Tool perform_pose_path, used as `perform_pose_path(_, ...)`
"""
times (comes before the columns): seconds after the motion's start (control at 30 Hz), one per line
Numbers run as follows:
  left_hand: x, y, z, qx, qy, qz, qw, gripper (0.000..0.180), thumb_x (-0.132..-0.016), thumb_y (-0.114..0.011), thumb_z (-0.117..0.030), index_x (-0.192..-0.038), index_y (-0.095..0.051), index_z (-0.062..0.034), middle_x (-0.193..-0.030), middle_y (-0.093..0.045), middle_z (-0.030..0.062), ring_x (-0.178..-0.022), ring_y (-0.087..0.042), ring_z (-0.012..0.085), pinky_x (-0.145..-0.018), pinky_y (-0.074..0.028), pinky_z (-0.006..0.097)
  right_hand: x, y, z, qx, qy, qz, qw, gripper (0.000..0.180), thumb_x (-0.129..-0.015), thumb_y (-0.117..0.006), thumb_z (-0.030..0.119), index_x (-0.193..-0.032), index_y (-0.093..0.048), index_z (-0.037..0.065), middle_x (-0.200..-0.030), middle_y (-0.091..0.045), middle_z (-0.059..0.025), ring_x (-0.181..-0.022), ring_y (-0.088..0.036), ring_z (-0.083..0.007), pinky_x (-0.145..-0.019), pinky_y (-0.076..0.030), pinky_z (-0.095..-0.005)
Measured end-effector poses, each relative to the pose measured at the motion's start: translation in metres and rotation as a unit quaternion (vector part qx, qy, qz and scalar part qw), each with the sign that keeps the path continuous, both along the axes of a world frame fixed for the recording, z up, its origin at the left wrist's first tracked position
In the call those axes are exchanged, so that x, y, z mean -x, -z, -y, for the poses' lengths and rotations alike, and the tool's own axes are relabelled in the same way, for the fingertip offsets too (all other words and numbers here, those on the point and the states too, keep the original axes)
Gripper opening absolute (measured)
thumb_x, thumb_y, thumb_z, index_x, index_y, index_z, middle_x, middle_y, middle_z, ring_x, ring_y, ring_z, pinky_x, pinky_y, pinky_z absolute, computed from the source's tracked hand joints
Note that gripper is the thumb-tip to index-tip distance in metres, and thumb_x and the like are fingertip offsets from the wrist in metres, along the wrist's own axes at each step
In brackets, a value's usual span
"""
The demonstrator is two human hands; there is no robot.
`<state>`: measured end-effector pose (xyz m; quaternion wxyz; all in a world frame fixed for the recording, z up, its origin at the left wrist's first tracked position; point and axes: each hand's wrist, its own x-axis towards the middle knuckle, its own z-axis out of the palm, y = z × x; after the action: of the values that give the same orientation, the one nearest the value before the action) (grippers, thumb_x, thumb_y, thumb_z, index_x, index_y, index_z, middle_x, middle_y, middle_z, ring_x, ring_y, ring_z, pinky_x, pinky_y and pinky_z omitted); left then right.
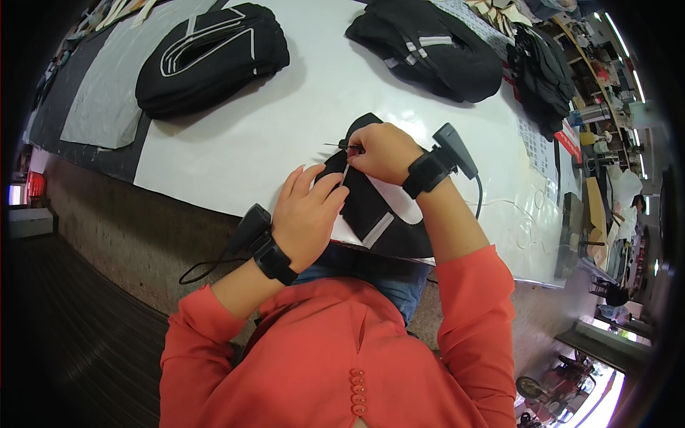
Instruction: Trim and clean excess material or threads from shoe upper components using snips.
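Your left hand (308,214) lies flat with fingers spread on the black fabric piece (371,207), pressing it to the white surface (285,121) so it cannot slide, while your right hand (382,151) is curled tight around a thin pointed tool (341,146), pinching it at the far edge of the piece, just left of your knuckles. The piece sits at the near edge of the surface, right in front of you, its white strips facing up. Each wrist carries a black strap with a small device, cables trailing. 2 stacks of black pieces (210,60) rest well apart at the far side, out of your working area.
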<state>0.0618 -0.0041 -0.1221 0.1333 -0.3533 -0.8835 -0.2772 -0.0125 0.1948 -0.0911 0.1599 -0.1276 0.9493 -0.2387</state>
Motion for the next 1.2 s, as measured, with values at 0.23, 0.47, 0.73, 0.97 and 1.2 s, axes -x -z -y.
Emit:
perform_pose_path(0.23, 0.012, 0.005, -0.008, 0.046, 0.037, -0.004, 0.998, 0.022, -0.079, -0.067, -0.006, -0.101, -0.065, -0.0063, -0.122, -0.063, 0.0064, -0.114, -0.055, 0.0289, -0.095, -0.046, 0.043, -0.034, -0.013, -0.001, -0.063, 0.034, -0.063, 0.995, 0.027, -0.086, -0.068, 0.02, -0.112, -0.062, 0.012, -0.088, -0.071, -0.0127, -0.084, -0.069, -0.0352, -0.072, -0.053, -0.0445)
perform_pose_path(0.47, 0.012, 0.002, -0.007, 0.063, 0.034, 0.01, 0.997, 0.023, -0.08, -0.066, -0.007, -0.103, -0.065, -0.0069, -0.125, -0.062, 0.0071, -0.112, -0.056, 0.0275, -0.093, -0.045, 0.041, -0.085, -0.012, -0.023, -0.055, -0.002, -0.227, 0.972, 0.042, -0.082, -0.068, 0.012, -0.123, -0.061, 0.013, -0.08, -0.065, -0.006, -0.074, -0.068, -0.026, -0.061, -0.053, -0.0389)
perform_pose_path(0.73, 0.016, -0.003, -0.01, 0.063, 0.05, 0.04, 0.996, 0.027, -0.078, -0.068, -0.004, -0.104, -0.063, -0.0065, -0.126, -0.059, 0.0079, -0.113, -0.056, 0.0302, -0.095, -0.044, 0.043, -0.137, 0.012, -0.026, -0.022, 0.045, -0.248, 0.967, 0.05, -0.077, -0.067, 0.003, -0.125, -0.064, 0.014, -0.073, -0.058, -0.0041, -0.061, -0.063, -0.0233, -0.053, -0.051, -0.0362)
perform_pose_path(0.97, 0.017, -0.005, -0.012, 0.063, 0.049, 0.055, 0.995, 0.027, -0.077, -0.068, -0.002, -0.103, -0.062, -0.0066, -0.125, -0.059, 0.0084, -0.113, -0.056, 0.0316, -0.096, -0.044, 0.045, -0.144, 0.028, -0.024, -0.025, 0.046, -0.227, 0.972, 0.05, -0.076, -0.067, 0.004, -0.125, -0.065, 0.014, -0.075, -0.058, -0.0034, -0.061, -0.063, -0.0227, -0.053, -0.051, -0.0363)
perform_pose_path(1.2, 0.018, -0.006, -0.012, 0.065, 0.049, 0.057, 0.995, 0.026, -0.077, -0.068, -0.002, -0.102, -0.061, -0.007, -0.125, -0.059, 0.008, -0.114, -0.055, 0.0317, -0.095, -0.043, 0.045, -0.145, 0.028, -0.023, -0.019, 0.055, -0.224, 0.973, 0.049, -0.077, -0.067, 0.004, -0.124, -0.065, 0.015, -0.075, -0.059, -0.0034, -0.061, -0.063, -0.0227, -0.052, -0.051, -0.0364)
